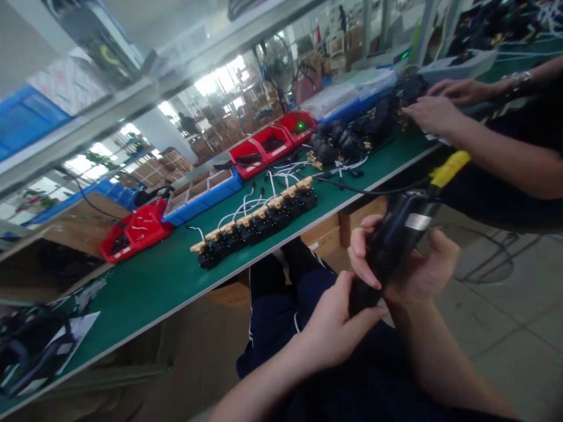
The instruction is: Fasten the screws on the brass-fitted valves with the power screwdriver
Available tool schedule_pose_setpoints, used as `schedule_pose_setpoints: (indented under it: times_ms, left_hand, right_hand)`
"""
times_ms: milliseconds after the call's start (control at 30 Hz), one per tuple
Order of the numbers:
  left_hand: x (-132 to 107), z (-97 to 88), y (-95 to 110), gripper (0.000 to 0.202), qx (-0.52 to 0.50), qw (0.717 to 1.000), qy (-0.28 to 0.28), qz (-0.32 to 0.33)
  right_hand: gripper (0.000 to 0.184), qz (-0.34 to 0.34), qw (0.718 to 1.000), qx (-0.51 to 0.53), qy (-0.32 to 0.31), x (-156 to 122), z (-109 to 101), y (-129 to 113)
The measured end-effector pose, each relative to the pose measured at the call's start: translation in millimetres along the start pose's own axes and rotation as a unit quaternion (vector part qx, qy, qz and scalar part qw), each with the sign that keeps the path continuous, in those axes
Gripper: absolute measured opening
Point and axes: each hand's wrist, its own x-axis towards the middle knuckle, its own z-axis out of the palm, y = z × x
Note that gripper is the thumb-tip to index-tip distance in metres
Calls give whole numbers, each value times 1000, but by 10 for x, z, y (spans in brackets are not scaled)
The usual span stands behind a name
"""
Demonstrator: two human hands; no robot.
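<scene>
Both my hands hold a black electric screwdriver with a yellow end above my lap, away from the bench. My right hand wraps around its body from behind, fingers curled over the front. My left hand grips its lower end. A black cable runs from the yellow end toward the bench. On the green bench mat stands a row of several black parts with brass fittings and white wires, a little in front of my knees.
Red bins and a blue tray line the bench's far side. A heap of black parts lies further right, where another person's hands work. A black device lies at the near left end. Tiled floor at right.
</scene>
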Motion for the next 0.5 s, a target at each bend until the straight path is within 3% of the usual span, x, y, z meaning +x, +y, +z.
schedule_pose_setpoints:
  times_ms: [167,367,433,500]
  left_hand:
    - [112,-165,35,35,19,1000,-10,-8]
    - [187,-313,-124,44,-43,999,-18,-8]
    - [201,-357,-180,45,-49,998,-32,-6]
    - [221,-396,-230,45,-48,998,-42,-4]
  right_hand:
    - [45,54,996,-76,-5,199,-9,-47]
    - [45,126,986,-97,-38,365,2,60]
    - [48,128,986,-98,-45,297,-89,153]
    - [53,133,985,-109,-10,190,-283,238]
